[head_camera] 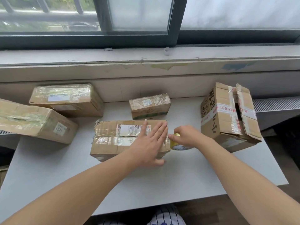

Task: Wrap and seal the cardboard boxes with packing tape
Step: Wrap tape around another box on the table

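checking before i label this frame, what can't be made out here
Head view:
tape roll: mostly hidden under the right hand; any strip pulled off it unseen.
middle box: right end covered by the left hand; label print too small.
left box: cut off by the left edge.
open box, right: inside too dark.

White table: a brown cardboard box under your left hand, yellowish tape roll under your right hand, four boxes around them.
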`<action>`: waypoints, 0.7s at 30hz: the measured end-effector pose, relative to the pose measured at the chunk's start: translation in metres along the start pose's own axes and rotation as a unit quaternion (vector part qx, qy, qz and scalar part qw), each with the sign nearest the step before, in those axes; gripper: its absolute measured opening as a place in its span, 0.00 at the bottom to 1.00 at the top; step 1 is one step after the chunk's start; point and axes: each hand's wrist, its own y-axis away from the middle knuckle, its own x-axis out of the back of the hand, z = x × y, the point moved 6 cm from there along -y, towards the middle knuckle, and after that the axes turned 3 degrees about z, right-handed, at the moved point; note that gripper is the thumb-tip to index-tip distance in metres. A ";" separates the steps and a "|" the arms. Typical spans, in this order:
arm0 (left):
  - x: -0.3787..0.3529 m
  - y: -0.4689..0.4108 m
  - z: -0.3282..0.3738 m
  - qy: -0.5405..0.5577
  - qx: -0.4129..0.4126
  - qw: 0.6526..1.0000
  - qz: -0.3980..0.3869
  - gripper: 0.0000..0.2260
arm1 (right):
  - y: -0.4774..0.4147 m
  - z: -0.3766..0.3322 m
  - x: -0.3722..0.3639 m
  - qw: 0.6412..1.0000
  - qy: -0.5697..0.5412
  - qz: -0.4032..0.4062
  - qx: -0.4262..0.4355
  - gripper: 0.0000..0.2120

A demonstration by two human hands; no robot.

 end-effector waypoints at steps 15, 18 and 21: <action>0.000 0.066 -0.076 0.026 0.003 1.000 -0.004 0.45 | 0.005 0.003 -0.009 0.997 -0.071 0.018 -0.030 0.32; 0.005 0.077 -0.090 0.022 0.042 0.998 -0.042 0.48 | 0.005 -0.004 -0.010 0.995 -0.081 0.033 -0.036 0.33; 0.011 0.068 -0.092 0.037 0.127 0.988 -0.084 0.57 | 0.006 -0.016 -0.014 0.995 -0.084 0.031 -0.037 0.31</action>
